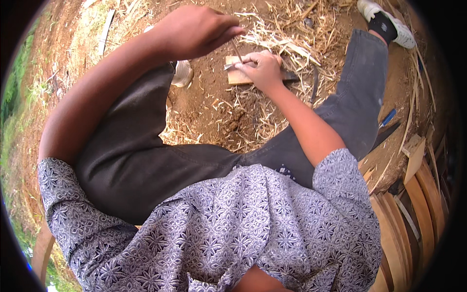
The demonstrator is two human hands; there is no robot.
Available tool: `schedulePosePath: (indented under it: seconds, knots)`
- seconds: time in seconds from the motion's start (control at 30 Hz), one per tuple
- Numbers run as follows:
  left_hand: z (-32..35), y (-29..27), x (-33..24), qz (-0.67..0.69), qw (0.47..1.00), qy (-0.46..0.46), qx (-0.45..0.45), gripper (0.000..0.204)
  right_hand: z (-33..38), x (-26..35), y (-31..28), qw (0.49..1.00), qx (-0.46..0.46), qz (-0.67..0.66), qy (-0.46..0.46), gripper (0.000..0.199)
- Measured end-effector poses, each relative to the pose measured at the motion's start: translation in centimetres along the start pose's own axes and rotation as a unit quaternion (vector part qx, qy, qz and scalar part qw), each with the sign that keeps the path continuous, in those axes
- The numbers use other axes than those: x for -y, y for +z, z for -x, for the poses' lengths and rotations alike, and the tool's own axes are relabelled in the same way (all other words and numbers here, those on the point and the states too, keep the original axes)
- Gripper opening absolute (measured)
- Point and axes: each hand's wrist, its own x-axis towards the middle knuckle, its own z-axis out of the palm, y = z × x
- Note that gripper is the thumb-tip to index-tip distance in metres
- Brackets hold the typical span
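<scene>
My left hand [199, 34] is closed around the upper end of a thin brown stick [236, 50]. The stick slants down to the fingertips of my right hand [262, 69], which pinch near its lower end. Beneath that hand a pale wooden block [240, 78] lies on the ground. A small greyish sliver, perhaps metal, [228, 66] shows by the right fingertips at the block's left edge; what it belongs to is hidden. Past the block's right side a dark flat piece [291, 76] sticks out from under my wrist.
Wood shavings [292, 44] cover the dirt around the block. A curved dark strip [315, 85] lies near my right leg. Beyond that leg are a blue-handled tool [387, 118] and stacked curved wooden strips [394, 228]. My legs spread on both sides; a pale slat [105, 33] lies far left.
</scene>
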Motion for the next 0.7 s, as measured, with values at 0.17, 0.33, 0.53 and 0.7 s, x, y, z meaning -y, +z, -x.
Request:
schedulePosePath:
  seconds: [0.17,0.33,0.53,0.7]
  knots:
    - [0.9,0.4,0.0,0.02,1.0,0.01,0.005,0.031,-2.7,9.0,-6.9,0.966,-0.125,-0.175,-0.147,0.024]
    - [-0.2,0.5,0.3,0.065,0.998,-0.018,0.007,0.036,0.3,0.2,-0.2,0.995,-0.084,0.003,-0.059,0.024]
    - [1.6,2.4,0.4,0.14,0.989,0.032,-0.02,0.036,-1.8,8.5,-5.8,0.968,-0.115,-0.186,-0.124,0.028]
    - [0.0,2.4,1.1,0.101,0.993,0.039,-0.034,0.036,0.2,1.5,-1.3,0.997,-0.049,-0.046,-0.038,0.026]
